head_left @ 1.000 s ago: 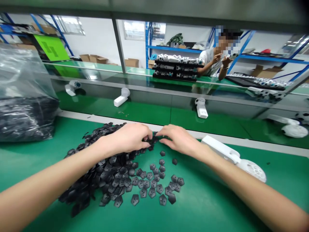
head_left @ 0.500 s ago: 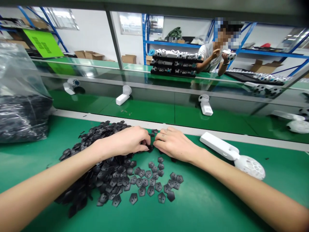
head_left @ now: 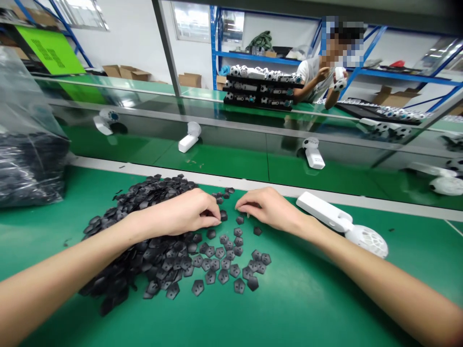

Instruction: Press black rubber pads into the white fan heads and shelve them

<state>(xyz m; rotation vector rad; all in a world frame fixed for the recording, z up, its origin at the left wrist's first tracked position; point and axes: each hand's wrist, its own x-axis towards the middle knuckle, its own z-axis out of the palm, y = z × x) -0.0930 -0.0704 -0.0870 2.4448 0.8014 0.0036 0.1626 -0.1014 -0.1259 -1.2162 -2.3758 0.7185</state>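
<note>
My left hand lies over the right edge of a heap of black pentagonal pieces. Its thumb and forefinger are pinched together at a single black pentagonal piece. Across a small gap, my right hand hovers low with thumb and fingers closed together; whatever they hold, if anything, is hidden. Loose pieces lie spread below the two hands, several showing small holes. To the right of my right hand rests a white handheld fan with a round mesh-like head.
A clear plastic bag full of black pieces stands at the left. Beyond the pale table edge, a green conveyor carries several white fans. Across it, a co-worker holds a white and black item beside stacked black trays.
My hands have moved apart, my right hand shifting rightward, and loose black pieces now show between them. The view has tilted slightly. The co-worker has turned the held item.
</note>
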